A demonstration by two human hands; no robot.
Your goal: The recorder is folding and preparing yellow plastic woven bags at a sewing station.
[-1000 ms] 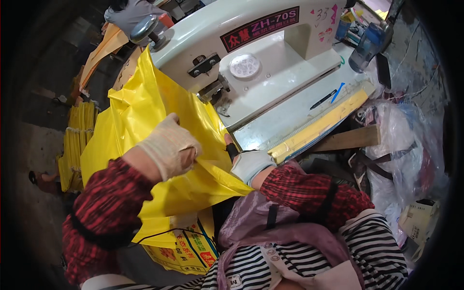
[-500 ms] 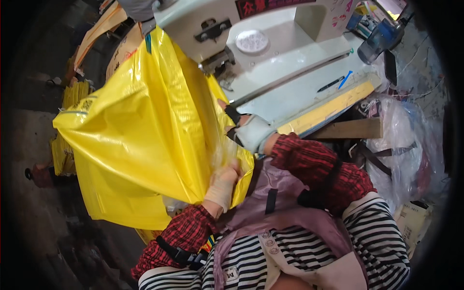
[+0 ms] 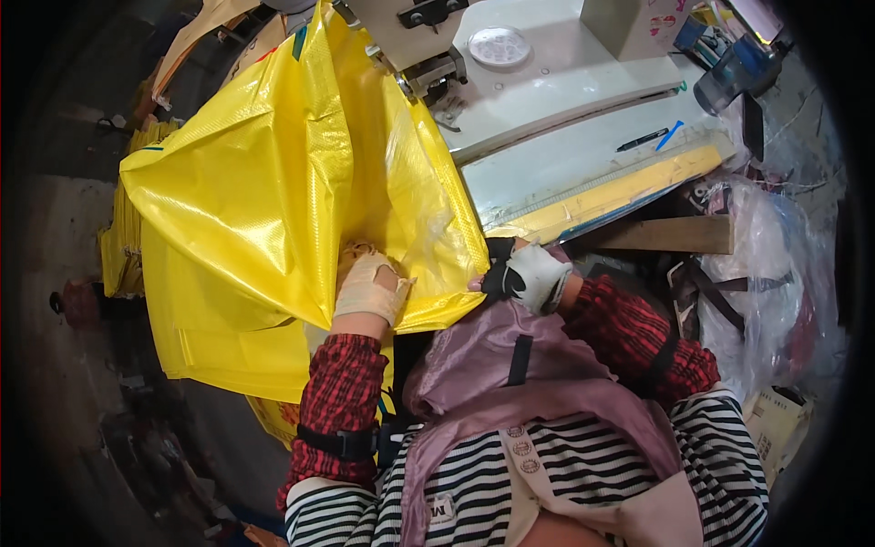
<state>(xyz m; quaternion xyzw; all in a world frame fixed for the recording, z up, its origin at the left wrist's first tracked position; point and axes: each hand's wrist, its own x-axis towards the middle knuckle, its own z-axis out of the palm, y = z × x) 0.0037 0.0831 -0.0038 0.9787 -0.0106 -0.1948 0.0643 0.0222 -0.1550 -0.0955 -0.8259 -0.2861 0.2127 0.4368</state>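
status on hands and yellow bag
Beige-gloved left hand in mouth of glossy yellow plastic bag; white-gloved right hand pinching its rim; white sewing machine alongside.

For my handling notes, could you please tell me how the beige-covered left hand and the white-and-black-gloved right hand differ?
The left hand is covered in beige, the right hand in white and black. The left hand reaches into the open mouth of the glossy yellow plastic bag; the right hand holds its corner. Both have red-and-black sleeves.
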